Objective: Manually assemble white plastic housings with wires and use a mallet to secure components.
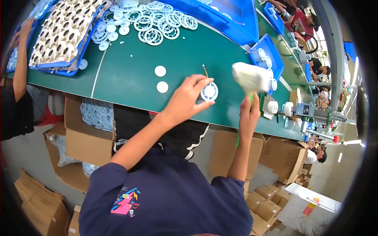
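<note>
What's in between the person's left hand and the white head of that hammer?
The head view shows a round blue-and-white part touching the left hand, then just bare green tabletop across to the white hammer head.

2 white discs [160, 71], 1 spoked wheel [210, 92], 1 mallet [251, 78]
Wheel's got 1 orange wire [205, 70]. At least 4 pale round parts [268, 61] in the blue bin [276, 59] toward the workbench's [130, 78] right end; far-edge rings [153, 37] are too piled up to count.
</note>
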Demonstrator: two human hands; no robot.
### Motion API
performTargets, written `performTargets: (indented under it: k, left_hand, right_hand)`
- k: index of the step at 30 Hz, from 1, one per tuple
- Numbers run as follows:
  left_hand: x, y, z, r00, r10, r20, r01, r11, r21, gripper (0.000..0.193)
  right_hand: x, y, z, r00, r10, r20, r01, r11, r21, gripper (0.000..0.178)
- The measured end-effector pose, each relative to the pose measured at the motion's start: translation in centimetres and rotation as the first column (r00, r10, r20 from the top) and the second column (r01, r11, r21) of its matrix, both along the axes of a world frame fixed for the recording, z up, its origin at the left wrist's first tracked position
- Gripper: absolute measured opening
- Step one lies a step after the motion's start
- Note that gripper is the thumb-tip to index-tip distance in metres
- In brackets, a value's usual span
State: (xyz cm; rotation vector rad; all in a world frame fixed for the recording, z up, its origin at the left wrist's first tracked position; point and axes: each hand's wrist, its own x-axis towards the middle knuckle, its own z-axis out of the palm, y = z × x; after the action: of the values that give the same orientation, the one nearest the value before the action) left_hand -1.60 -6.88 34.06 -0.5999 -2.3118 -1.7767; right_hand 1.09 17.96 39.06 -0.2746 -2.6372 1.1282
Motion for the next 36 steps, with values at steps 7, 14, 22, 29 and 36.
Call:
performTargets:
  k: [7, 14, 22, 29, 36]
  left_hand:
    - [-0.1, -0.6, -0.2, 0.99, -0.096, 0.102, 0.092, 0.995, 0.043, 0.069]
    - [0.1, -0.5, -0.3, 0.989, -0.094, 0.112, 0.086, 0.994, 0.067, 0.076]
    - [0.1, -0.5, -0.5, 1.0, -0.011, 0.022, 0.01, 0.998, 0.054, 0.077]
    - [0.5, -0.5, -0.7, 1.0, -0.009, -0.007, 0.009, 0.998, 0.063, 0.077]
    - [0.6, -0.4, -0.3, 0.998, -0.034, 0.058, 0.03, 0.998, 0.062, 0.079]
  right_hand:
    - [6.0, -1.1, 3.2, 0.98, 0.062, 0.19, -0.046, 0.995, -0.089, 0.028]
    - [6.2, -1.9, 2.9, 0.983, 0.031, 0.18, -0.012, 0.994, -0.107, 0.021]
    - [4.8, -1.8, 3.6, 0.99, 0.076, 0.122, -0.067, 0.995, -0.076, 0.022]
    - [4.3, -1.8, 3.9, 0.987, 0.105, 0.121, -0.108, 0.994, 0.016, 0.022]
    - [3.7, -2.0, 4.9, 0.985, 0.123, 0.121, -0.139, 0.98, 0.141, 0.022]
